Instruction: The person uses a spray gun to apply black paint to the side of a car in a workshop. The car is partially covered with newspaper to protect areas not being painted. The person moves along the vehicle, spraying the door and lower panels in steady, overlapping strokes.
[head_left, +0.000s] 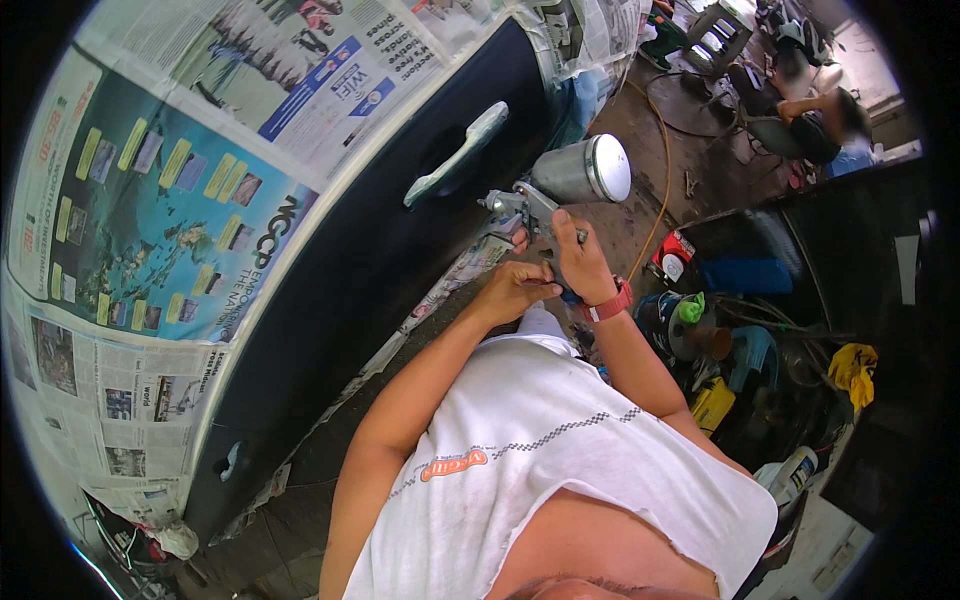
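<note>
Metal spray gun [545, 200] within both hands [550, 275]

Glossy dark car door [400, 240], seemingly metal cup [585, 170]

A sleeveless white shirt [560, 450] with orange print, red wristband [612, 303].

The right hand [582, 262] hides the spray gun [540, 205] grip. The distant seated person [825, 120] is blurred, small.
</note>
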